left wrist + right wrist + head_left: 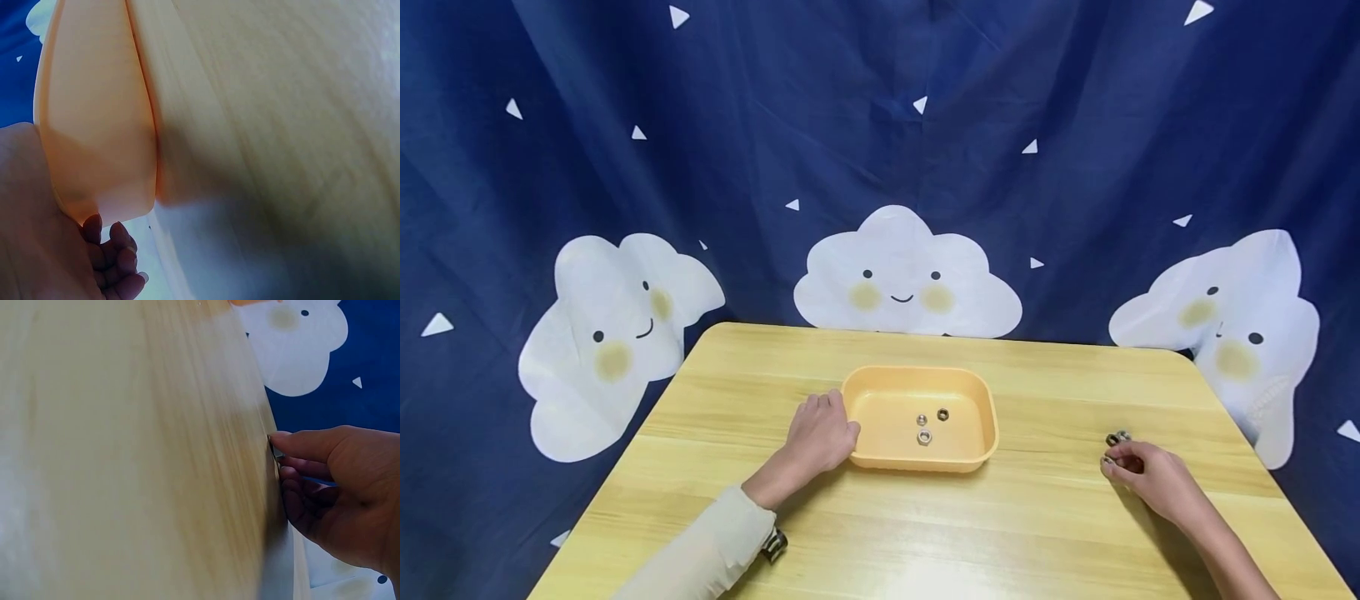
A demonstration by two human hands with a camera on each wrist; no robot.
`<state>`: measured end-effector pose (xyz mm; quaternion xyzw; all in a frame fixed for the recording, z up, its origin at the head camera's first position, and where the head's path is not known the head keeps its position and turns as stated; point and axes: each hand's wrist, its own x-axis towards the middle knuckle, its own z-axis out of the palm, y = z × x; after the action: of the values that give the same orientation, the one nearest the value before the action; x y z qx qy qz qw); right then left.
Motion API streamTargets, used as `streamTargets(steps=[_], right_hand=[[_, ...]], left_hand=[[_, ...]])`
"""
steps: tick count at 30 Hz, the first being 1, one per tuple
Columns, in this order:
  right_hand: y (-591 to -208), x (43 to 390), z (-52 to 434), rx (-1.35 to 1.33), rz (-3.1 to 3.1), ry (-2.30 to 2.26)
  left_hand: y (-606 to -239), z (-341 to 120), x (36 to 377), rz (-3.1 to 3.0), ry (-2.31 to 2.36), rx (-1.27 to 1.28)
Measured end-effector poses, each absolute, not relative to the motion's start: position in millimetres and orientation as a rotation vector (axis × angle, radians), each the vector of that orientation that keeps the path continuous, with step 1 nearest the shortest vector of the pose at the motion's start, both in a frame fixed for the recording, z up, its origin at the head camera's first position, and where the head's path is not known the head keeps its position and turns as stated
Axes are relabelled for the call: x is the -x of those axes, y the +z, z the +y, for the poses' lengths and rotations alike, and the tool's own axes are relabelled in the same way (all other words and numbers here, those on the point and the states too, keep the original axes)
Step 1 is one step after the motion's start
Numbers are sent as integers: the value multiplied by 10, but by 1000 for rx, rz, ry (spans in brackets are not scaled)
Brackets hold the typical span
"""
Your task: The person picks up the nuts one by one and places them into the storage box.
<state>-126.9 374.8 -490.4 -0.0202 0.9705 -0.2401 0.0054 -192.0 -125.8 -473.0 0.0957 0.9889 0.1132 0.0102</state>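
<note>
From the head view we get the whole layout: a light wooden table (940,517) in front of a dark blue curtain (880,125) with smiling white clouds printed on it, and an orange plastic tray (921,375) sitting about mid-table. Three metal nuts (925,436) lie loose inside the tray, something neither wrist camera picks up.

Our left hand (822,435) rests against the tray's left end, fingers curled loosely beside the wall. The head view can't tell us much more, but the left wrist view shows it close up: the curled fingertips (115,259) sit right at the tray's rounded corner (94,125), touching or nearly so, with nothing pinched between them. We can't say for sure that the hand actually clamps the wall.

Our right hand (1153,475) is well off to the right, near the table's right edge. In the head view, the fingertips close on a small nut (1107,460), and two more nuts (1117,437) lie just beyond it on the wood. The right wrist view is blurry, but it does show the thumb and forefinger (312,445) pinched together on a small dark bit of metal (275,451) against the tabletop. That view misses the other two nuts entirely.

Something small and metallic (774,544) peeks out by the left sleeve (707,550); too unclear to name.
</note>
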Motion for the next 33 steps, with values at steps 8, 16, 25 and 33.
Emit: streamTargets(steps=[8, 16, 25, 33], right_hand=[[-4885, 1285, 3746, 101, 3055, -701], [-4875, 1303, 3747, 149, 3093, -644], [-4863, 1336, 3747, 188, 3072, -645], [-4867, 1350, 3765, 182, 3109, -694]], left_hand=[[-4706, -1251, 1916, 3087, 345, -298], [-4708, -1247, 1914, 3102, 340, -302], [-4730, -1253, 1915, 3097, 349, -291], [-4721, -1255, 1913, 3099, 338, -290]])
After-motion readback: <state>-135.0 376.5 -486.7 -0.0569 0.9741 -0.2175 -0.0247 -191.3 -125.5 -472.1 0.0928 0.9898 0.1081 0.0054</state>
